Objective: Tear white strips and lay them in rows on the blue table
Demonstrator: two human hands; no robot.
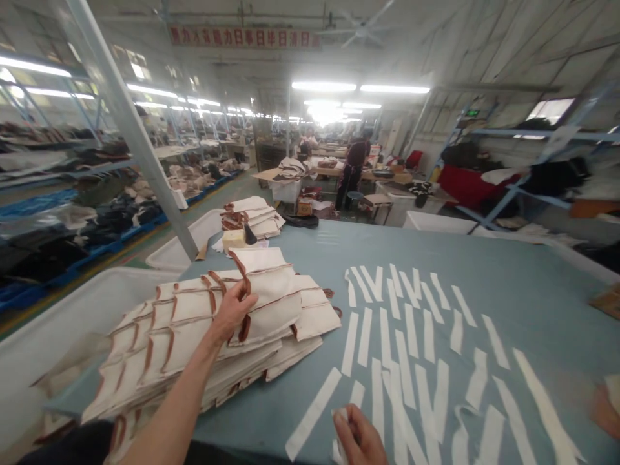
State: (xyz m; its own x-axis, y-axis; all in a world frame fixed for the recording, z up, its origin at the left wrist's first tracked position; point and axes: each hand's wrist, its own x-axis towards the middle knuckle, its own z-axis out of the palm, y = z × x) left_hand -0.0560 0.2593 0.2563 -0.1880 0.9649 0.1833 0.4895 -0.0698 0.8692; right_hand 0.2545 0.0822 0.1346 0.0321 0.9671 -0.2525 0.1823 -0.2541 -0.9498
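My left hand [236,309] is closed on the brown-trimmed edge of a cream fabric panel [274,281], at the top of a broad pile. Below and around it, overlapping cream fabric pieces [191,307] with brown binding lie in layered rows. My right hand [361,438] is at the bottom centre, its fingers curled in a pinch. A bit of white strip [338,453] shows beneath those fingers. Ahead and to the right of that hand, many white strips [405,368] are spread over the blue-green table [547,284], some overlapping.
Another person's hand [608,403] shows at the right edge. A smaller fabric stack [256,216] and a yellowish block [234,241] sit at the table's far left. White bins [121,290] flank the table's left side, beside a slanting metal post [130,123]. Someone [353,168] stands farther back.
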